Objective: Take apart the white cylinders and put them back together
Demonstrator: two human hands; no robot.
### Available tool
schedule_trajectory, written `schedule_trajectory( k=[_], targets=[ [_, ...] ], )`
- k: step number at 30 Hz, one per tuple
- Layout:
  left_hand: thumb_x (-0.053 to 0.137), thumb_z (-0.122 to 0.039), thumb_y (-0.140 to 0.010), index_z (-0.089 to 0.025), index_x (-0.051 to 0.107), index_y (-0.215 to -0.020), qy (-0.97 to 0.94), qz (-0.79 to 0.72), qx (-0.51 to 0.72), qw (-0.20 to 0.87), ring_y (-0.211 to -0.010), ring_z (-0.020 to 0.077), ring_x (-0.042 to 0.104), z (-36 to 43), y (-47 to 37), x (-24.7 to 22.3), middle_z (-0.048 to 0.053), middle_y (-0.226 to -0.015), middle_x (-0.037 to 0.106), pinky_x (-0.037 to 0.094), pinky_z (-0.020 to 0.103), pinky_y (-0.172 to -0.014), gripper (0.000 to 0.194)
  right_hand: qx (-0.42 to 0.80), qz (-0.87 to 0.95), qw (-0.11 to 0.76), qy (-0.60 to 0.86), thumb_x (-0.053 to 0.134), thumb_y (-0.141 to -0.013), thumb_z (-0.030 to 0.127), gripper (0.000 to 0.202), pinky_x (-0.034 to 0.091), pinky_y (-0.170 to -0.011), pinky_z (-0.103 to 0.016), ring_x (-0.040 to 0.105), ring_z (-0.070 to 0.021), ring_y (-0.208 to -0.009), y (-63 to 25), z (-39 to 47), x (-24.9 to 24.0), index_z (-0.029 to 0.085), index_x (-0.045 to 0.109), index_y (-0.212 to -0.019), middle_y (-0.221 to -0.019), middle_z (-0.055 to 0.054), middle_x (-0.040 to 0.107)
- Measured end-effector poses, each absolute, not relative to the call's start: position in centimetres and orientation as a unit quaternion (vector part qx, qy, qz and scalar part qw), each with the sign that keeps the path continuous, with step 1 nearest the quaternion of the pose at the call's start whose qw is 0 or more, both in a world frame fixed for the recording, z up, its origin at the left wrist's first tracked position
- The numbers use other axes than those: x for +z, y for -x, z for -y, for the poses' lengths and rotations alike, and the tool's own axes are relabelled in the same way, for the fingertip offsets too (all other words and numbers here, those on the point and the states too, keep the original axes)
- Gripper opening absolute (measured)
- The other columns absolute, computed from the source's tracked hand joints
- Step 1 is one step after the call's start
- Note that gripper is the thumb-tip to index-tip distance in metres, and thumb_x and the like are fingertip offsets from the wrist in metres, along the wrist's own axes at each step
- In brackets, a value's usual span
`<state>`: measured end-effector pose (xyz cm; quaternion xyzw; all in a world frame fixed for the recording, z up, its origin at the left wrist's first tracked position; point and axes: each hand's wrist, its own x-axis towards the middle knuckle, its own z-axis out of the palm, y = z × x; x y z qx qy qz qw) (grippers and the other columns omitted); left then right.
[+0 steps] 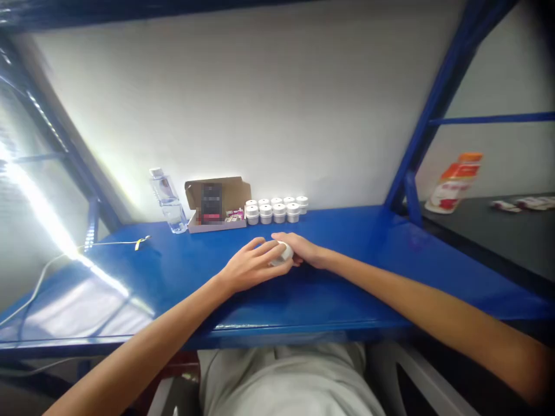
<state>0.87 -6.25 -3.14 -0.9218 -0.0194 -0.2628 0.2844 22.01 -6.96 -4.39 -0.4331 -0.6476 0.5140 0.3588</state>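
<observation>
A small white round container (284,254), like those standing at the back of the table, is held between my two hands over the blue table (338,289). My left hand (255,263) wraps its fingers over the near and left side of it. From the right, my right hand (299,247) closes round its far side. The fingers cover much of the container, so its lower part is hidden.
Two rows of white containers (273,212) stand against the wall. Left of them sit an open cardboard box (217,227) with packets inside and a clear water bottle (169,202). A white cable (108,242) crosses the left side. Beyond the right frame stands an orange-capped bottle (453,185).
</observation>
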Motion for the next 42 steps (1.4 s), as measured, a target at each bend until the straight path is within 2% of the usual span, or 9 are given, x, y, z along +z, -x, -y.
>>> schedule_trajectory(
  k=[5,8,12,16,21,25,32,37,42],
  targets=[
    [0.05,-0.022,-0.099,-0.025,0.064,-0.12,0.928,0.056,-0.283,0.237,-0.099,0.0202,0.067,5.8,-0.5,-3.5,0.012,-0.115,0.07,0.057,0.036,-0.087,0.026,0.494,0.638,0.384,0.449,0.04,-0.097,0.063,0.056,0.027,-0.034,-0.025,0.037,-0.0111,-0.034,-21.7,6.8,-5.1,0.021,0.053,-0.062,-0.043,0.003,0.045],
    [0.057,-0.036,-0.095,-0.021,0.068,-0.103,0.932,0.143,-0.299,0.146,-0.082,0.0176,0.067,5.6,-0.5,-3.5,0.01,-0.097,0.072,0.056,0.03,-0.078,0.02,0.406,0.673,0.424,0.451,0.034,-0.099,0.064,0.057,0.036,-0.041,-0.026,0.044,-0.0133,-0.042,-21.4,7.4,-5.2,0.021,0.056,-0.071,-0.05,0.001,0.05],
    [0.072,-0.052,-0.08,-0.02,0.062,-0.085,0.863,0.301,-0.39,-0.109,-0.063,0.014,0.062,5.2,-0.7,-2.9,0.002,-0.073,0.067,0.051,0.025,-0.061,0.034,0.187,0.781,0.462,0.375,0.038,-0.104,0.05,0.038,0.054,-0.082,-0.034,0.065,-0.0213,-0.089,-22.0,8.0,-4.2,0.021,0.061,-0.112,-0.101,-0.007,0.069],
    [0.062,-0.057,-0.085,-0.02,0.052,-0.077,0.699,0.372,-0.448,-0.414,-0.047,0.0135,0.057,3.7,-0.2,-2.1,-0.001,-0.055,0.059,0.044,0.024,-0.049,0.039,-0.008,0.847,0.426,0.317,0.051,-0.1,0.033,0.026,0.041,-0.111,-0.047,0.054,-0.0281,-0.127,-23.9,7.1,-3.2,0.027,0.06,-0.123,-0.128,-0.011,0.06],
    [0.069,-0.035,-0.076,-0.019,0.05,-0.087,0.58,0.358,-0.502,-0.532,-0.071,0.015,0.069,0.9,1.2,-2.0,0.003,-0.084,0.069,0.054,0.027,-0.067,0.028,-0.06,0.795,0.46,0.391,0.055,-0.096,0.03,0.029,0.046,-0.108,-0.043,0.056,-0.027,-0.122,-26.0,5.1,-4.0,0.027,0.061,-0.124,-0.127,-0.011,0.053],
    [0.069,-0.026,-0.065,-0.021,0.047,-0.092,0.597,0.417,-0.49,-0.48,-0.083,0.0187,0.069,-1.3,3.1,-2.2,0.002,-0.09,0.066,0.055,0.034,-0.077,0.035,-0.032,0.755,0.468,0.458,0.064,-0.085,0.029,0.022,0.051,-0.097,-0.038,0.061,-0.0244,-0.104,-27.6,3.5,-5.2,0.021,0.062,-0.105,-0.116,-0.01,0.054],
    [0.068,-0.04,-0.07,-0.021,0.06,-0.099,0.759,0.606,-0.235,-0.033,-0.106,0.0329,0.064,-4.6,9.3,-0.8,0.009,-0.103,0.07,0.05,0.04,-0.089,0.036,-0.015,0.692,0.394,0.605,0.07,-0.075,0.036,0.026,0.052,-0.088,-0.037,0.062,-0.0232,-0.09,-31.0,0.9,-6.7,0.021,0.058,-0.092,-0.107,-0.007,0.059],
    [0.07,-0.052,-0.07,-0.024,0.06,-0.108,0.719,0.681,-0.135,-0.003,-0.109,0.0374,0.066,-6.0,12.7,-0.5,0.012,-0.112,0.071,0.05,0.04,-0.086,0.049,-0.023,0.642,0.389,0.66,0.067,-0.074,0.035,0.029,0.05,-0.091,-0.038,0.061,-0.0252,-0.098,-33.4,-0.5,-7.9,0.021,0.059,-0.097,-0.108,-0.009,0.061],
    [0.073,-0.048,-0.069,-0.021,0.054,-0.115,0.702,0.701,-0.124,0.021,-0.111,0.0391,0.066,-6.3,13.8,-0.6,0.016,-0.119,0.069,0.05,0.039,-0.086,0.057,-0.033,0.605,0.427,0.672,0.069,-0.072,0.034,0.037,0.05,-0.09,-0.038,0.062,-0.026,-0.1,-35.1,-1.6,-9.0,0.02,0.057,-0.104,-0.11,-0.01,0.063]
  ],
)
